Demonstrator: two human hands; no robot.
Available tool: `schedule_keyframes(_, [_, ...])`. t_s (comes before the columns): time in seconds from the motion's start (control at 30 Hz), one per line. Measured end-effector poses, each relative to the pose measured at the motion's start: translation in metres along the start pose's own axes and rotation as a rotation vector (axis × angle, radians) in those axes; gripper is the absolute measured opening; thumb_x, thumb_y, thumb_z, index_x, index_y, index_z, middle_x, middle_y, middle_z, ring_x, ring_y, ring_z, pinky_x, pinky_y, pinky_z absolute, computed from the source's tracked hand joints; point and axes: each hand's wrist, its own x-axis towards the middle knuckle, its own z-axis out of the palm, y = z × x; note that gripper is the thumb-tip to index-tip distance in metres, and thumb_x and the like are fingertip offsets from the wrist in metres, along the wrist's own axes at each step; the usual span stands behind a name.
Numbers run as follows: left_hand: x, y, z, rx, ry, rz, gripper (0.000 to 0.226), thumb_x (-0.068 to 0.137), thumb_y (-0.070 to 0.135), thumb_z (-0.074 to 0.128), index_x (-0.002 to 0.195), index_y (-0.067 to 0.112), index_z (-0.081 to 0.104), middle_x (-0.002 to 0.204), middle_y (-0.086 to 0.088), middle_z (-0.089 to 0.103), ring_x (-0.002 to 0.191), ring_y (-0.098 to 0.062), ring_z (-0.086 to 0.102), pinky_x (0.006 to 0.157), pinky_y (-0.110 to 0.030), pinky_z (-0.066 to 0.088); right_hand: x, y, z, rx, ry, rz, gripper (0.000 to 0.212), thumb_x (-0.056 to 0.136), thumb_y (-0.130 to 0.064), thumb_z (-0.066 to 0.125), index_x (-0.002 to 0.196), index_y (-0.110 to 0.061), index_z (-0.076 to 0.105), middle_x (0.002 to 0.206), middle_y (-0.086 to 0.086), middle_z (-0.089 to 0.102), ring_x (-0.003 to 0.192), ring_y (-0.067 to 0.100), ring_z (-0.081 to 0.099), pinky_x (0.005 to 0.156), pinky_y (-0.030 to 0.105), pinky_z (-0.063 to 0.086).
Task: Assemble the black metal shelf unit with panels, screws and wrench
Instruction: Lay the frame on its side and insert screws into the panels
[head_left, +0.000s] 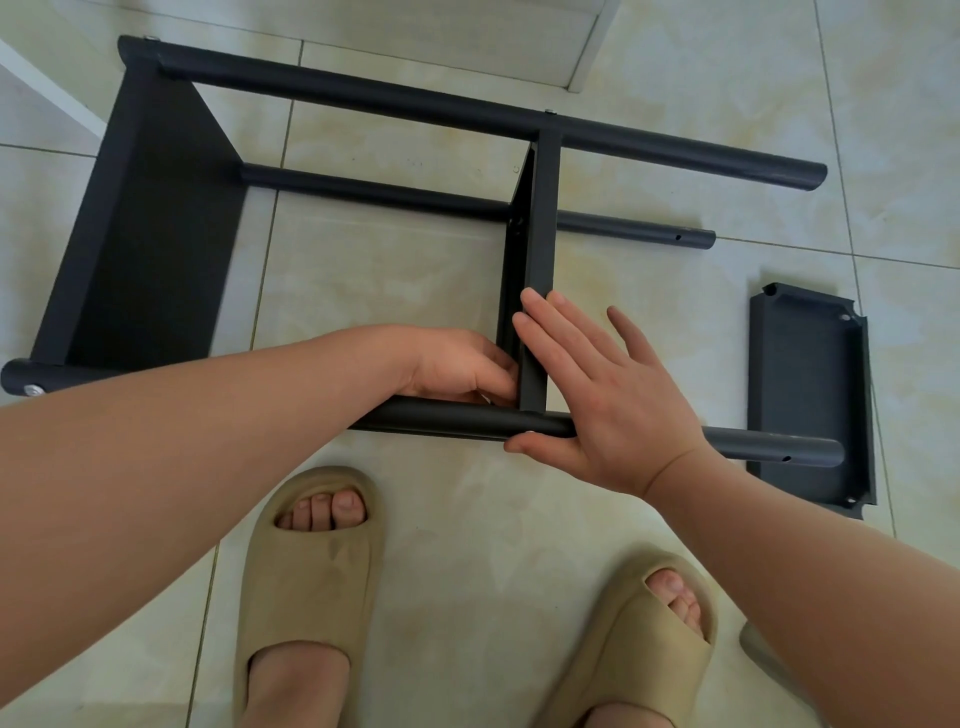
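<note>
Two beige foam slide sandals on bare feet stand at the bottom of the frame on a glossy cream tiled floor with thin grey grout lines. White boards edge the room at the top and in the upper left corner.

Across the middle and upper left, the black metal shelf unit lies on its side: round tubes run left to right, with a wide end panel at the left. A silver bolt head shows on the tube end at the left edge.

Right hand is spread wide, its straight fingers flat against the narrow black middle panel and its thumb under the front tube. Left hand reaches to that panel's inner side at the corner. Its fingertips are hidden, so I cannot tell what it holds.

A loose black panel with raised rims lies on the floor at the right, under the front tube's free end.
</note>
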Motion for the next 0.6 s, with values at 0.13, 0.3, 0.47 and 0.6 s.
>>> schedule_keyframes(0.13, [0.0013, -0.0014, -0.0018, -0.105, -0.045, 0.001, 0.012, 0.093, -0.006, 0.053, 0.098, -0.002, 0.063, 0.074, -0.01, 0.065, 0.063, -0.015, 0.065, 0.063, -0.023, 0.055, 0.0002, -0.0001, 0.0003, 0.002, 0.004, -0.001, 0.097, 0.09, -0.082, 0.031, 0.159, -0.013, 0.03, 0.168, 0.0, 0.018, 0.155, 0.018, 0.016, 0.119, 0.059, 0.026])
schedule_keyframes(0.3, [0.0025, -0.0029, -0.0027, -0.222, -0.077, -0.005, 0.016, 0.09, -0.009, 0.052, 0.094, 0.003, 0.061, 0.08, -0.011, 0.066, 0.069, -0.019, 0.068, 0.067, -0.028, 0.055, 0.0, 0.0, -0.0001, 0.001, 0.006, -0.003, 0.097, 0.09, -0.082, 0.031, 0.159, -0.013, 0.03, 0.168, 0.001, 0.018, 0.155, 0.019, 0.017, 0.119, 0.059, 0.026])
schedule_keyframes(0.47, [0.0002, 0.0005, 0.0005, -0.106, -0.095, -0.017, 0.017, 0.095, 0.005, 0.052, 0.099, 0.006, 0.068, 0.095, -0.01, 0.071, 0.09, -0.021, 0.068, 0.096, -0.044, 0.05, 0.0, 0.0, -0.0002, 0.001, 0.013, -0.004, 0.097, 0.09, -0.081, 0.032, 0.158, -0.013, 0.031, 0.168, 0.001, 0.019, 0.155, 0.019, 0.018, 0.118, 0.059, 0.027])
schedule_keyframes(0.6, [0.0006, -0.0008, -0.0005, -0.031, -0.041, -0.021, 0.024, 0.095, 0.003, 0.056, 0.114, -0.008, 0.063, 0.099, -0.02, 0.066, 0.089, -0.028, 0.065, 0.093, -0.043, 0.052, 0.0001, 0.0001, 0.0, 0.0, 0.013, -0.003, 0.097, 0.09, -0.081, 0.033, 0.158, -0.012, 0.031, 0.168, 0.001, 0.019, 0.155, 0.019, 0.018, 0.118, 0.059, 0.027])
